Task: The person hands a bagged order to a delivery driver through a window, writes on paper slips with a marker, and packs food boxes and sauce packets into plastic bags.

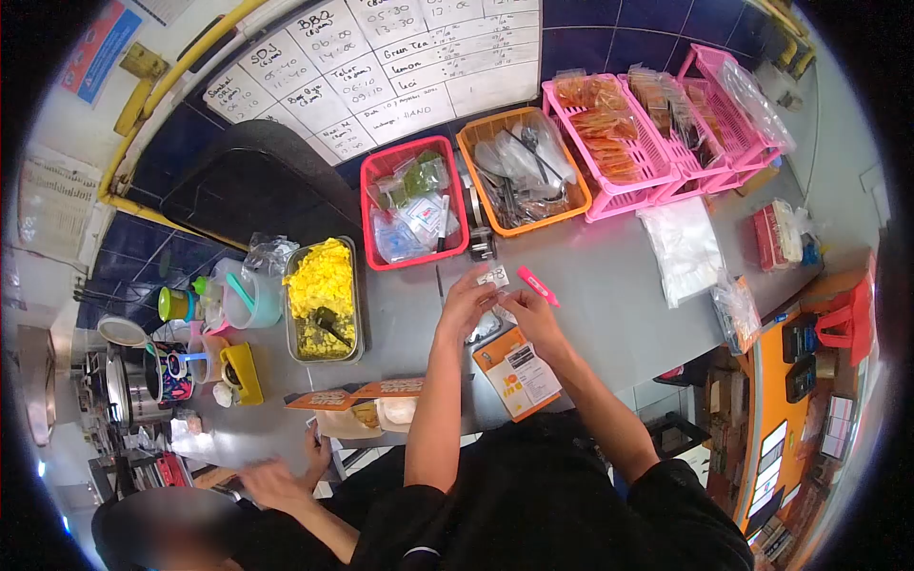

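In the head view my left hand pinches a small white label with dark handwriting on it. Close beside it, my right hand has its fingertips pressed together near the label's lower edge; what they hold, if anything, is too small to make out. A pink highlighter lies on the steel counter just beyond my right hand. Below my hands is an orange-and-white package with a printed receipt on it. Something whitish, partly hidden, lies between my wrists.
A container of yellow scrambled egg stands left, near open food boxes. Behind are a red basket, an orange basket and pink racks of packets. A co-worker's hands move at lower left.
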{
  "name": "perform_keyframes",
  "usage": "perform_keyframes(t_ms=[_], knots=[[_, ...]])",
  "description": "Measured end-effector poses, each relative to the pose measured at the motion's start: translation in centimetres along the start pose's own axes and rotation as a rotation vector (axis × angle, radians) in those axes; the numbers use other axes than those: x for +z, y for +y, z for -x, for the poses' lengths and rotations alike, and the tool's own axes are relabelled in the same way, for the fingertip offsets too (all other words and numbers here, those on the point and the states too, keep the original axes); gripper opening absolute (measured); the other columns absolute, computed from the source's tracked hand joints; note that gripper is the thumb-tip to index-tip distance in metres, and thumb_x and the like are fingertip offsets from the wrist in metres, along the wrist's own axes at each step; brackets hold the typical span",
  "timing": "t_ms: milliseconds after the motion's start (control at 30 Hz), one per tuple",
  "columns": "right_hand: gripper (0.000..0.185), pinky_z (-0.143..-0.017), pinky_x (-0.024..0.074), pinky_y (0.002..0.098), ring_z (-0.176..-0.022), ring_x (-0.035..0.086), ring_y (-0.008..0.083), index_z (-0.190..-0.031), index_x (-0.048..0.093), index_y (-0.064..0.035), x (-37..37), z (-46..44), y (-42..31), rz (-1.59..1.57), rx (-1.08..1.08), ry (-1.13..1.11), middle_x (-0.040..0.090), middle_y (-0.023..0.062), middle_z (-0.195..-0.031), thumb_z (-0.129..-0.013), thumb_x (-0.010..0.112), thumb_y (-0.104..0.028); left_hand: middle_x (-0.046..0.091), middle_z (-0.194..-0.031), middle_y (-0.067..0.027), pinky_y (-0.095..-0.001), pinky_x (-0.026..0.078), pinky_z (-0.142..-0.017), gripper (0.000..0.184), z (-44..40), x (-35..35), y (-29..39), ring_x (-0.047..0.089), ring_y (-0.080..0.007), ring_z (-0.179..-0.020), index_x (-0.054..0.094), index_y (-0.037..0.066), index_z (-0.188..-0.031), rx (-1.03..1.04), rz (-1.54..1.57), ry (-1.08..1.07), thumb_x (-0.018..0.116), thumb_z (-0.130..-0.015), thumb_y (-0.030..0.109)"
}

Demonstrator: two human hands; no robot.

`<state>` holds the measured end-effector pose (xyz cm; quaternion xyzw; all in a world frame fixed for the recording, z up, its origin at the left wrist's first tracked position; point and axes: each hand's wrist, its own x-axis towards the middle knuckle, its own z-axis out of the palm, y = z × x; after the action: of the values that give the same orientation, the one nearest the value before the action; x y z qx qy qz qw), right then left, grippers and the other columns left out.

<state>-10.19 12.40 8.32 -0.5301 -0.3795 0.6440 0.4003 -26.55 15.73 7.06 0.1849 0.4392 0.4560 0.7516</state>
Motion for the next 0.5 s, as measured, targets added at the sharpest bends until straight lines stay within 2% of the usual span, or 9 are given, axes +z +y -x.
perform_keyframes(t_ms=[67, 167, 300, 400, 500], knots=[[0.024, -0.064, 0.0424, 0.0255, -0.072, 0.054, 0.007, -0.089, 0.069, 0.0009, -0.1, -0.1, 0.2, -0.011, 0.011, 0.003, 0.064, 0.0011, -0.08, -0.093, 0.069, -0.022, 0.067, -0.111, -0.0132, -0.0368, 0.058, -0.082, 0.068, 0.8, 1.1, 0.6, 0.069, -0.0222, -0.094, 0.032, 0.008, -0.151, 0.047, -0.035, 0.053, 0.063, -0.091, -0.002], [0.023, -0.063, 0.0427, 0.0255, -0.072, 0.054, 0.007, -0.088, 0.069, 0.0005, -0.2, 0.1, -0.2, 0.047, 0.016, -0.017, 0.064, 0.001, -0.08, -0.093, 0.069, -0.022, 0.066, -0.115, -0.013, -0.0379, 0.057, -0.081, 0.075, 0.3, 0.7, 0.6, 0.068, -0.0223, -0.093, 0.024, 0.011, -0.154, 0.031, -0.05, 0.073, 0.061, -0.091, -0.003], [0.02, -0.067, 0.0446, 0.0245, -0.075, 0.056, 0.0067, -0.092, 0.067, 0.0003, -0.1, 0.3, 0.0, 0.096, 0.037, -0.02, 0.066, 0.0019, -0.084, -0.094, 0.067, -0.02, 0.065, -0.116, -0.0137, -0.039, 0.057, -0.082, 0.076, 0.7, 0.9, 1.0, 0.069, -0.0247, -0.099, 0.022, 0.01, -0.155, 0.041, -0.056, 0.09, 0.058, -0.09, -0.004], [0.021, -0.064, 0.0462, 0.0256, -0.075, 0.06, 0.0087, -0.093, 0.067, 0.0008, 0.0, 0.4, -0.2, 0.186, 0.068, 0.03, 0.066, 0.0034, -0.083, -0.094, 0.067, -0.02, 0.064, -0.118, -0.0143, -0.0401, 0.057, -0.084, 0.076, 1.0, 1.3, 1.5, 0.068, -0.0275, -0.105, 0.021, 0.01, -0.155, 0.047, -0.075, 0.069, 0.057, -0.09, -0.005], [0.02, -0.06, 0.0485, 0.0269, -0.076, 0.065, 0.012, -0.092, 0.067, 0.0004, 0.1, 0.4, -0.4, 0.092, 0.151, 0.032, 0.067, 0.0047, -0.083, -0.093, 0.067, -0.02, 0.064, -0.12, -0.0148, -0.0409, 0.056, -0.086, 0.073, 1.4, 2.0, 2.3, 0.067, -0.0293, -0.11, 0.021, 0.008, -0.154, 0.023, -0.047, 0.069, 0.059, -0.092, -0.002]])
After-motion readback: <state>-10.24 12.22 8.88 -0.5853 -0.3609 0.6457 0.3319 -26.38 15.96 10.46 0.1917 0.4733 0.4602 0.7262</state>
